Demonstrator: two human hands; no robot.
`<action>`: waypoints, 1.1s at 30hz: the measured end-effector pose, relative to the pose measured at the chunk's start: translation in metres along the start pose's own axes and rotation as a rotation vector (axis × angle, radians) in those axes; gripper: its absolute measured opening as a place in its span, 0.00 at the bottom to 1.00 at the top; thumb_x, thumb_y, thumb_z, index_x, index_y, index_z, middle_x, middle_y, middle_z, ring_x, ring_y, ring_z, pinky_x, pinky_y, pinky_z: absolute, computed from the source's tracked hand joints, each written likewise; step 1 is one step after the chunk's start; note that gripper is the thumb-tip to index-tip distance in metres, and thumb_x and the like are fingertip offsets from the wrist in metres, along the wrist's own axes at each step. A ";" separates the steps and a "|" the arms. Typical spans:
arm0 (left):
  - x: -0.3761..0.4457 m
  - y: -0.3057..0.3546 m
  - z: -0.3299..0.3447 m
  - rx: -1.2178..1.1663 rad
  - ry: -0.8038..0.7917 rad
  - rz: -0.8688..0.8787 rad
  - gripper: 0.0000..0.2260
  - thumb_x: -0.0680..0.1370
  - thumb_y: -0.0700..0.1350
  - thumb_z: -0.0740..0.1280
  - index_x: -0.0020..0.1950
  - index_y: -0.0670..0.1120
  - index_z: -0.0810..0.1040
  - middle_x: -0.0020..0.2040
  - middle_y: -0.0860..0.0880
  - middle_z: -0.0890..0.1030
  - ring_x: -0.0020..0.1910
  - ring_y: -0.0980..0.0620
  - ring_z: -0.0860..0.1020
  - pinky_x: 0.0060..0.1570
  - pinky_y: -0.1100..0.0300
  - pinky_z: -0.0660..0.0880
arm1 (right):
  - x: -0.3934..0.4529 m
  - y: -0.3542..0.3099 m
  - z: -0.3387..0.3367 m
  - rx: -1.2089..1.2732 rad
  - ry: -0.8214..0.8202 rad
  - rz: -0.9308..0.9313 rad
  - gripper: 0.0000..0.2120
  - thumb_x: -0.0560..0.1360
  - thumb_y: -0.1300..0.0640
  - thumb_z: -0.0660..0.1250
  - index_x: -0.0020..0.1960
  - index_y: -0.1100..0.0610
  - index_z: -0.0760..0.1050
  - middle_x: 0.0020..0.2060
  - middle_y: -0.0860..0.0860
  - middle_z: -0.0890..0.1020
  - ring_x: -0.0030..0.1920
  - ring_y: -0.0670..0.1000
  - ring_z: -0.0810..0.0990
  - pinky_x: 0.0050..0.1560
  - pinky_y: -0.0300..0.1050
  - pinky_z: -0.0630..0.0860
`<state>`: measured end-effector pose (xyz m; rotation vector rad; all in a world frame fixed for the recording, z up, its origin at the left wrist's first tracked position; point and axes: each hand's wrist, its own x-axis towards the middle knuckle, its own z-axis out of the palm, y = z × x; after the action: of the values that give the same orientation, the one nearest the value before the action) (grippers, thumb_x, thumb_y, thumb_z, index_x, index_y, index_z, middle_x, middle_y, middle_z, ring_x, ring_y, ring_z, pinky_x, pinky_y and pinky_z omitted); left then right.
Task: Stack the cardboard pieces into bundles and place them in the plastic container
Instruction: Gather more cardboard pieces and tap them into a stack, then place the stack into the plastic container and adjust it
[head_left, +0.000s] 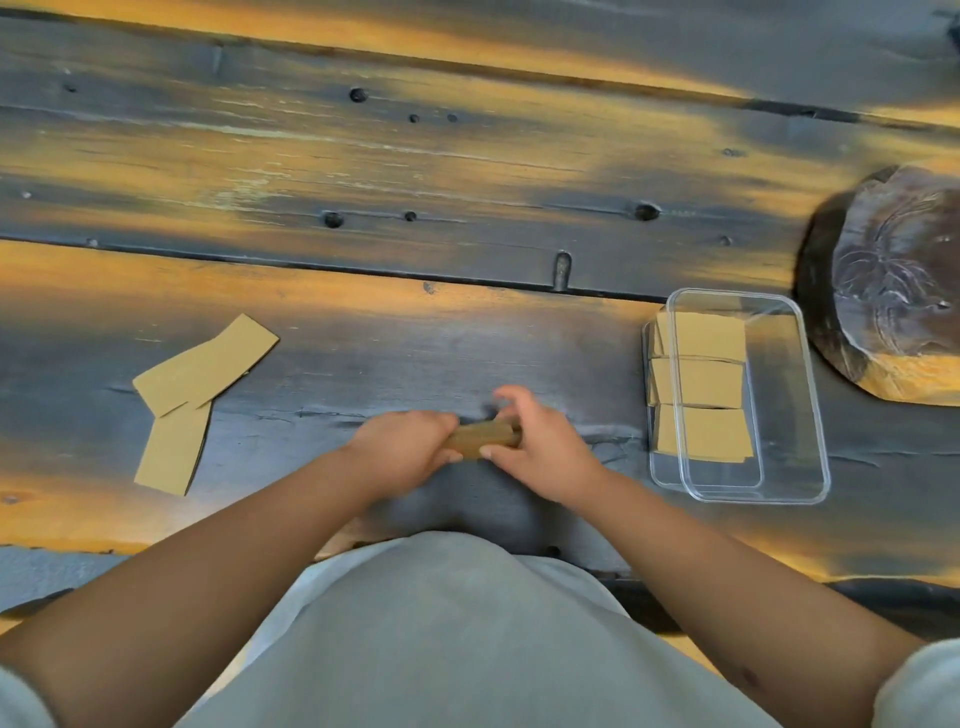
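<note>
**Fourth bundle in hand, two loose pieces left**

Nearest, over the front edge of the worktop (467, 322): left hand (402, 449) and right hand (540, 452) closed on opposite ends of one cardboard bundle (480, 436), held edge-up just above the wood. Fingers wrapped round the left end; thumb and fingers pinching the right end. Probably squaring up the stack before moving it.

Further out to the left: two loose cardboard pieces (200, 371), flat on the wood, overlapping at one corner, well apart from the hands. Not yet gathered.

Further out to the right: clear plastic container (810, 415), lid off, holding three bundles (701, 382) in a row along its left side. Right side of the container bare, so room enough by the look of it.

Beyond that, at the right edge: a dark carved wooden slab (893, 291), no part in the job.

Judged well past halfway: three bundles stowed, one in hand, two pieces waiting.
</note>
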<state>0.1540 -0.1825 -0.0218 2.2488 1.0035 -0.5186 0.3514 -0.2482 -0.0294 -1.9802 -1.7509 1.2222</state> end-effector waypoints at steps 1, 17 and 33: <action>0.000 0.002 -0.010 -0.111 -0.016 0.001 0.10 0.80 0.55 0.62 0.51 0.49 0.70 0.49 0.46 0.79 0.50 0.44 0.78 0.42 0.53 0.71 | -0.004 0.001 -0.010 0.108 0.082 0.027 0.33 0.69 0.48 0.74 0.69 0.51 0.63 0.53 0.45 0.77 0.43 0.40 0.76 0.46 0.40 0.69; 0.078 0.170 -0.077 -0.880 -0.047 0.159 0.18 0.78 0.49 0.67 0.65 0.50 0.65 0.47 0.52 0.76 0.30 0.61 0.73 0.29 0.70 0.68 | -0.104 0.055 -0.157 0.651 0.596 0.250 0.01 0.78 0.58 0.64 0.49 0.54 0.74 0.28 0.50 0.77 0.28 0.47 0.76 0.30 0.39 0.73; 0.083 0.203 0.000 0.513 0.107 0.657 0.35 0.73 0.56 0.69 0.75 0.50 0.58 0.76 0.39 0.55 0.70 0.39 0.59 0.62 0.46 0.62 | 0.011 0.154 -0.179 0.797 0.649 0.593 0.05 0.77 0.55 0.65 0.50 0.56 0.72 0.39 0.51 0.77 0.29 0.46 0.74 0.31 0.40 0.74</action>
<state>0.3621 -0.2449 0.0068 2.8894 0.1249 -0.3850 0.5859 -0.2172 -0.0226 -2.0383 -0.2886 0.9932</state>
